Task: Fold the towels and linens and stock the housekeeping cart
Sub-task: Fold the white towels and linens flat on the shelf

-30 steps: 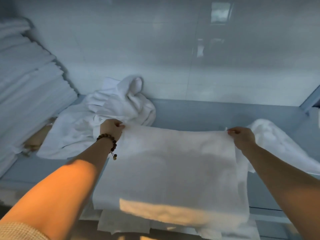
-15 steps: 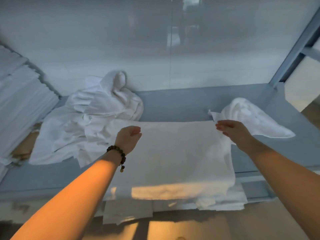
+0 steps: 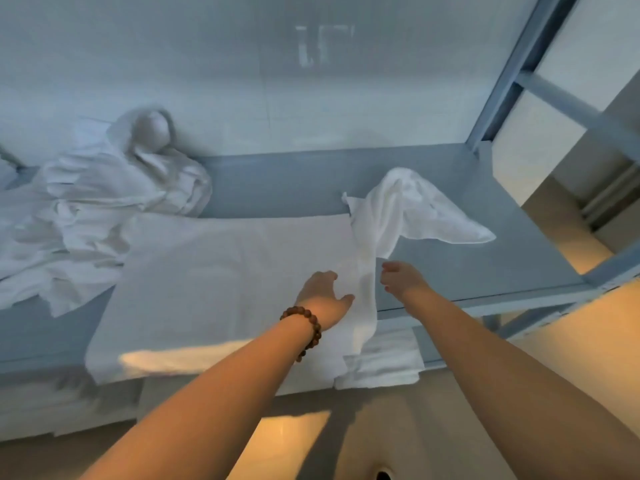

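The flat white sheet point(image 3: 214, 289) lies spread on the blue shelf point(image 3: 277, 181), and its near edge hangs over the front. Our left hand point(image 3: 323, 292), with a bead bracelet point(image 3: 308, 323) on the wrist, rests open on the sheet's right side. Our right hand point(image 3: 398, 277) is just beside a loose white towel point(image 3: 415, 209). We cannot tell if it pinches it. A messy pile of linen point(image 3: 104, 202) sits on the left.
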Motion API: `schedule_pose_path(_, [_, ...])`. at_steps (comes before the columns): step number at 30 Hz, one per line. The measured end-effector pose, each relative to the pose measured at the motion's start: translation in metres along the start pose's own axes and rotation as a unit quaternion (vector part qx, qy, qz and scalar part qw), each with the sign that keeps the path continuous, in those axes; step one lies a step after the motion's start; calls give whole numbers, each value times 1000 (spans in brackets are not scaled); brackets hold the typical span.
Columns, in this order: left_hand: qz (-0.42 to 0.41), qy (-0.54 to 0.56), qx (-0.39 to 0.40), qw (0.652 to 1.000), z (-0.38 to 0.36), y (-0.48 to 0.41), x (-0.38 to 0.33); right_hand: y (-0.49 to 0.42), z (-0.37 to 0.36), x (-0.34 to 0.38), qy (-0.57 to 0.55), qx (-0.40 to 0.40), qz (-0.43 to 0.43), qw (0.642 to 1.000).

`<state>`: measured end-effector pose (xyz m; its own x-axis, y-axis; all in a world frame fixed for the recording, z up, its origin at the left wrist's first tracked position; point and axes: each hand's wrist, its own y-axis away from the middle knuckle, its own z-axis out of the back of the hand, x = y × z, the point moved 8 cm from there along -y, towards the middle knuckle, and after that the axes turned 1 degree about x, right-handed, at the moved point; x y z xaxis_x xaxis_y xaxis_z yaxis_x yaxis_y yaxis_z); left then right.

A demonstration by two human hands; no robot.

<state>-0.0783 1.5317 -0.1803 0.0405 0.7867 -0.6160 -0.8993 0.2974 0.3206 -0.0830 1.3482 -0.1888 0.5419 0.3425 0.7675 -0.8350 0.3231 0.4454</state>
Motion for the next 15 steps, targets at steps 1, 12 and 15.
schedule_pose_path(1, [10,-8,2,1000,-12,-3,-6,-3,-6,-10,-22,22,-22,999])
schedule_pose_path(12, [75,-85,-71,991,-66,-11,-15,-28,-26,-40,-2,156,-29,987])
schedule_pose_path(15, [68,-113,-95,987,-67,-14,-12,-31,-36,-39,57,164,13,985])
